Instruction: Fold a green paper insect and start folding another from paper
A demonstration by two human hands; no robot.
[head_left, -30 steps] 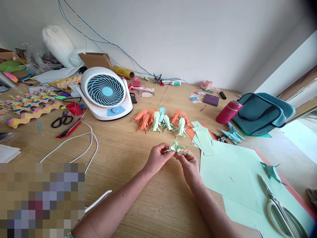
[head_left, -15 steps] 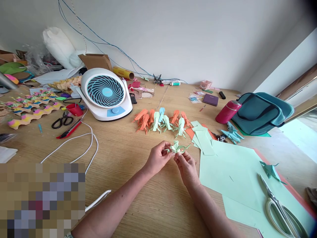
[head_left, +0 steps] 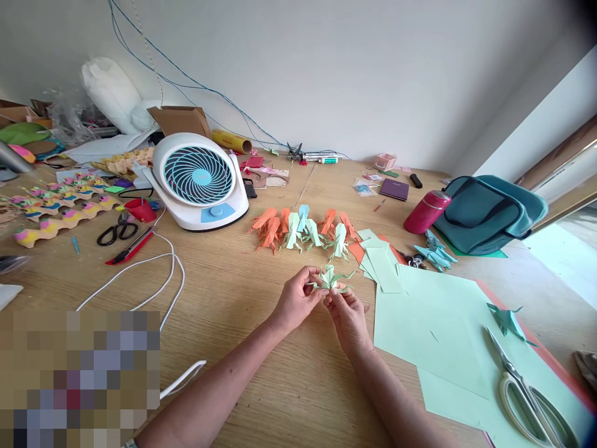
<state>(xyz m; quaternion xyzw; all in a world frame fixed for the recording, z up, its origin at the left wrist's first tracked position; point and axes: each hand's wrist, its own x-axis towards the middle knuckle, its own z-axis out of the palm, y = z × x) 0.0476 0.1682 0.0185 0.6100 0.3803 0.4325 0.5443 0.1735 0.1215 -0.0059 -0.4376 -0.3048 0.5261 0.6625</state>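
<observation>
Between my two hands is a pale green folded-paper figure (head_left: 329,277) with thin limbs spreading to both sides. My left hand (head_left: 298,295) pinches its left side between thumb and fingers. My right hand (head_left: 347,314) grips its lower right edge, thumb on top. Just beyond stands a cluster of folded-paper figures: orange ones (head_left: 270,233), pale green ones (head_left: 340,240) and a light blue one (head_left: 303,218). Right of my hands lie small pale green paper pieces (head_left: 383,269) on orange paper. Fingers partly hide the held figure's lower part.
Large pale green sheets (head_left: 429,317) cover the right side, with scissors (head_left: 517,379) and a teal paper figure (head_left: 508,320) on them. A pink bottle (head_left: 426,211) and teal bag (head_left: 489,214) stand behind. Leftward are a white fan (head_left: 200,180), a red cutter (head_left: 130,247) and a white cable (head_left: 173,264).
Both hands stay closed on the pale green paper figure in nearly the same place. The right fingers have shifted slightly along its edge, and the camera view has moved a little.
</observation>
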